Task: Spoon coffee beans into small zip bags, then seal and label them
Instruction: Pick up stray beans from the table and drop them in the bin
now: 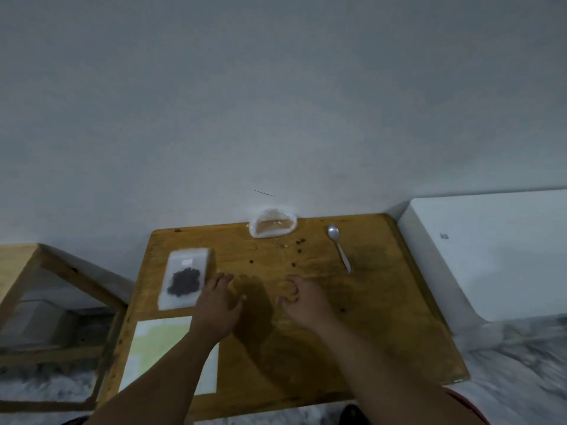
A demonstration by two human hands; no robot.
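Nearest on the counter, at its left, one pale label sheet lies under the left forearm. Beyond it the left hand hovers with fingers spread wide, just beside one zip bag of dark coffee beans. The right hand has its fingers loosely curled and holds nothing. Farther off lie about six loose beans, one spoon, and one clear plastic bag at the wall.

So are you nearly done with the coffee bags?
Partly. One zip bag already holds beans; sealed or not, I cannot tell. The spoon lies set down, and the left hand and right hand look empty. To do: loose beans scattered on the table, and labelling, likely from the pale sheet.
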